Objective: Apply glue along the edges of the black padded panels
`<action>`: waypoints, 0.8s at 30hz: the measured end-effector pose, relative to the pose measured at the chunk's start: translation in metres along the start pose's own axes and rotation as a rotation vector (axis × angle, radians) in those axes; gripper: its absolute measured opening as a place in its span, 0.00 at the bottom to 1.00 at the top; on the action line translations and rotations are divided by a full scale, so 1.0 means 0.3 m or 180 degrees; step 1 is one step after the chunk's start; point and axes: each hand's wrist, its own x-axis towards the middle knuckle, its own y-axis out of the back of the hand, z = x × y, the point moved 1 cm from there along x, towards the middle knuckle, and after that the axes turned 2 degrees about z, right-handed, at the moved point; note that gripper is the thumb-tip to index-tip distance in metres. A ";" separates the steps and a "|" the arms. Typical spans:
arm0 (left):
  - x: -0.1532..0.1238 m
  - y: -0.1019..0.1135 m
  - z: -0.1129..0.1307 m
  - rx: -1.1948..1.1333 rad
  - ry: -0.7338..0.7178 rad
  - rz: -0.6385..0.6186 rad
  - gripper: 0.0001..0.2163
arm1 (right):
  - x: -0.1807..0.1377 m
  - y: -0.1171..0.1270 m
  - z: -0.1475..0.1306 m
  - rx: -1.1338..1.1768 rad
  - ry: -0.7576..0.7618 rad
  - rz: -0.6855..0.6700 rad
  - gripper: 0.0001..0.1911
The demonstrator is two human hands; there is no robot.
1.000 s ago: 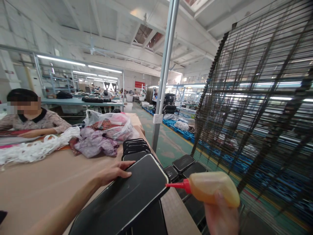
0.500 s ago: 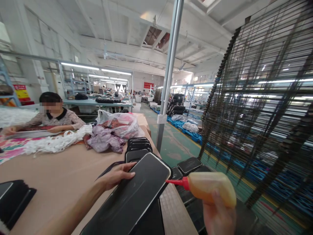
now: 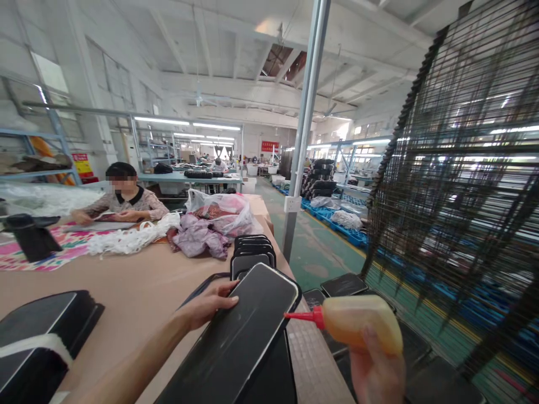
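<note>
My left hand (image 3: 213, 306) grips the left edge of a long black panel (image 3: 240, 331) with rounded corners, its thumb lying on the top face. A pale line runs along the panel's rim. My right hand (image 3: 377, 359) is wrapped round a squeeze bottle (image 3: 362, 322) of amber liquid, which looks like glue. The bottle lies on its side in the air, and its red nozzle (image 3: 301, 316) points left, its tip at the panel's right edge near the far corner. Behind the panel stands a row of similar black pieces (image 3: 252, 247).
A strapped black stack (image 3: 46, 336) lies on the brown tabletop (image 3: 147, 292) at left. Farther back are a lilac cloth bundle (image 3: 202, 235), white strips (image 3: 135, 238) and a seated person (image 3: 128, 196). More black panels (image 3: 343, 284) lie at right, near a tall wire rack (image 3: 458, 157).
The view has swung left, showing more of the strapped stack. The nozzle tip has slid a little along the panel's right edge, toward me. Both hands keep their holds.
</note>
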 end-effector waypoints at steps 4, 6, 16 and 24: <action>-0.025 0.052 0.022 -0.0062 0.0008 0.0124 0.27 | -0.036 -0.066 0.037 0.0032 -0.0116 0.0043 0.27; -0.036 0.094 0.024 -0.0102 0.0048 0.0238 0.28 | -0.060 -0.101 0.064 0.0040 -0.0159 0.0074 0.24; -0.087 0.308 0.016 -0.0240 0.0112 0.0416 0.32 | -0.193 -0.252 0.197 0.0005 -0.0260 0.0000 0.25; -0.102 0.424 0.016 -0.0380 0.0030 0.0148 0.28 | -0.225 -0.272 0.313 -0.0169 -0.0175 -0.0394 0.21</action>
